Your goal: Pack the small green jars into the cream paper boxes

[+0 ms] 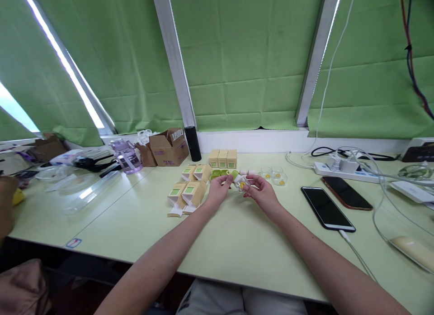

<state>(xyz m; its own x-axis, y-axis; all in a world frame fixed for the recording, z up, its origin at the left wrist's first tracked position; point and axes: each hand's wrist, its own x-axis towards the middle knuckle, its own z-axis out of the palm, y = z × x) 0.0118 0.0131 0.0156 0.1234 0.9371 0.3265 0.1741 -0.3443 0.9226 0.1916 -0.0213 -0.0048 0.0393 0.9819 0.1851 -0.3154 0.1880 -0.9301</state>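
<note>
Over the table, my left hand (219, 190) pinches the green lid (234, 174) of a small clear jar. My right hand (265, 195) has its fingers closed round the jar's clear body (241, 183), which bears a yellow mark. Jar and lid are tilted and lie against each other; whether they are screwed together I cannot tell. Just behind my left hand sit several green lids (217, 173). Beyond my right hand stand several clear jars (277, 175) with yellow marks. Small pale pink pieces (249, 172), partly hidden, lie between these groups.
Opened cream cartons (193, 194) with green panels stand left of my hands, upright cream boxes (223, 158) behind. Two phones (328, 208), a power strip (346, 171) and loose cables lie right. A cardboard box (168, 147), black cylinder (193, 143) and purple bottle (126, 156) stand left.
</note>
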